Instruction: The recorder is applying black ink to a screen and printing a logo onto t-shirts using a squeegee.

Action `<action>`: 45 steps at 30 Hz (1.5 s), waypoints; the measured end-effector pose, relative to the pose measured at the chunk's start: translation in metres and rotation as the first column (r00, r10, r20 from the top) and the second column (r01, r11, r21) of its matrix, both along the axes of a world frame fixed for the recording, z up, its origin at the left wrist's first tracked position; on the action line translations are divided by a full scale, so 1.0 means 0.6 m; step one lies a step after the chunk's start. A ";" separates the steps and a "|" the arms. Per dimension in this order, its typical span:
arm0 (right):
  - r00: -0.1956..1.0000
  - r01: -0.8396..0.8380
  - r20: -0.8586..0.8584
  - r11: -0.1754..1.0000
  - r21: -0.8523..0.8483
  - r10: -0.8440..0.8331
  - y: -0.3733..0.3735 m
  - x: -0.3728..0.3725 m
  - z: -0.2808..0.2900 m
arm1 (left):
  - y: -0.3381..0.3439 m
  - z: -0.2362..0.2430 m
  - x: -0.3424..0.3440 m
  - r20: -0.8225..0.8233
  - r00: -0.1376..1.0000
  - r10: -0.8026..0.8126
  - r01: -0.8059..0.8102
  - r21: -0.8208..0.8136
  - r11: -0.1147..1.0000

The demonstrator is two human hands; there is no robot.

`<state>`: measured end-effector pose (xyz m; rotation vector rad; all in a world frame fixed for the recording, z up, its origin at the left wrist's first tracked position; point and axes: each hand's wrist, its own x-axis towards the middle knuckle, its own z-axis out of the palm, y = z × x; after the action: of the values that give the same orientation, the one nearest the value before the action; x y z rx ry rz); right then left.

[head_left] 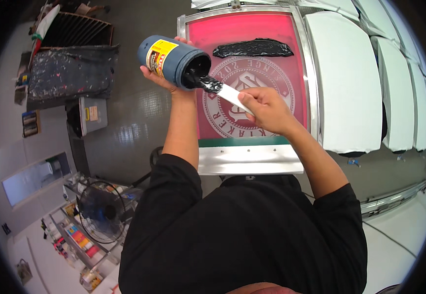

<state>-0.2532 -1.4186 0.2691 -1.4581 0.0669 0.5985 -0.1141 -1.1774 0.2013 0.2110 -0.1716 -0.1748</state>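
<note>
My left hand (166,81) grips a dark blue-grey jar (182,73) with a yellow label, tipped on its side with its mouth facing right, black ink inside. My right hand (264,108) holds a white spatula (230,98), its tip coated in glossy black ink at the jar's mouth. Below both, a pink screen (242,27) in a silver frame bears a circular pale design (242,117), with a thick band of black ink (252,48) above it. A metal bar with a green strip (247,157) lies along the frame's near end.
Several white-covered boards (345,73) stand at the right. At the left are a paint-spattered dark cloth (71,73), a grey bin (90,117), a black fan (100,210) and shelves with coloured containers (83,242). Grey floor (129,127) shows between them and the screen.
</note>
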 end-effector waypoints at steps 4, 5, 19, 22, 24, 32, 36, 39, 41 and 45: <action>0.983 0.005 0.184 0.995 -0.104 0.015 -0.048 0.013 -0.005 | 0.005 -0.016 0.005 -0.083 0.977 0.197 -0.181 0.173 0.968; 0.987 -0.019 0.153 0.989 -0.145 0.041 -0.069 0.019 -0.002 | 0.007 -0.022 0.004 -0.119 0.965 0.233 -0.208 0.196 0.958; 0.726 0.103 0.432 0.536 -0.838 0.535 -0.175 0.258 -0.100 | 0.093 -0.068 -0.077 -0.469 0.624 0.625 -0.505 0.369 0.781; 0.208 0.364 0.631 0.540 -0.759 0.747 -0.158 0.316 -0.157 | 0.110 -0.070 -0.111 -0.510 0.572 0.643 -0.477 0.431 0.766; 0.129 0.355 0.573 0.502 -0.789 0.809 -0.156 0.336 -0.185 | 0.119 -0.072 -0.129 -0.503 0.550 0.667 -0.479 0.463 0.745; 0.225 0.446 0.619 0.485 -0.752 0.753 -0.238 0.299 -0.183 | 0.162 -0.077 -0.170 -0.438 0.576 0.690 -0.479 0.502 0.720; 0.349 0.519 0.586 0.370 -0.771 0.732 -0.245 0.240 -0.159 | 0.171 -0.071 -0.183 -0.413 0.679 0.607 -0.461 0.403 0.790; 0.532 0.518 0.614 0.350 -0.780 0.582 -0.195 0.173 -0.165 | 0.171 -0.068 -0.181 -0.375 0.743 0.555 -0.426 0.374 0.824; 0.563 0.541 0.647 0.363 -0.759 0.513 -0.137 0.134 -0.180 | 0.170 -0.069 -0.174 -0.393 0.747 0.536 -0.400 0.379 0.835; 0.616 0.556 0.662 0.359 -0.750 0.427 -0.022 0.055 -0.215 | 0.177 -0.075 -0.152 -0.424 0.769 0.478 -0.336 0.369 0.867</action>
<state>-0.2203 -1.4318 0.1399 -2.7954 -0.2986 -0.4216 -0.2055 -1.0709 0.1566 0.4671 0.4321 0.1954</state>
